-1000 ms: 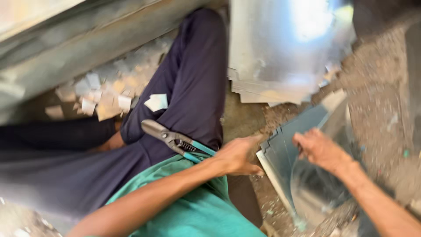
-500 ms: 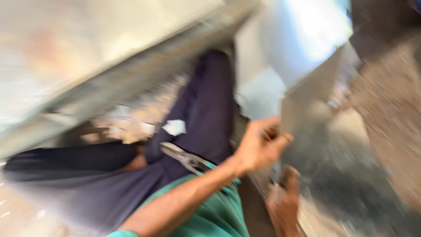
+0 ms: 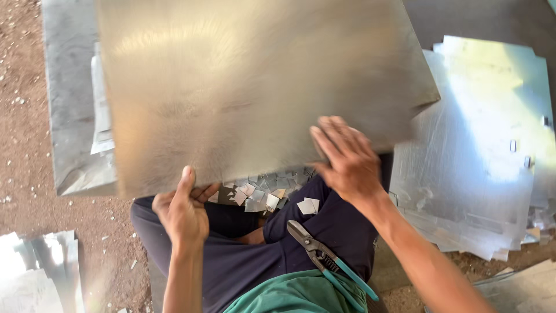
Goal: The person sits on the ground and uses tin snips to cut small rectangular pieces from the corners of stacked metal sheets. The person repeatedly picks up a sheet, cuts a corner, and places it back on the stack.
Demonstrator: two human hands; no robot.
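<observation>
While the left hand (image 3: pixel 180 211) pinches the large dull-grey metal sheet (image 3: pixel 255 87) at lower centre, the right hand (image 3: pixel 347 159), grip released, should press flat, clear of edges.

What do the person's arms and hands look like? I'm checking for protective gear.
Both hands are bare: no gloves on the left hand or right hand, and no rings or watch visible. The forearms show no sleeves. Lower down are a green shirt and dark trousers.
</observation>
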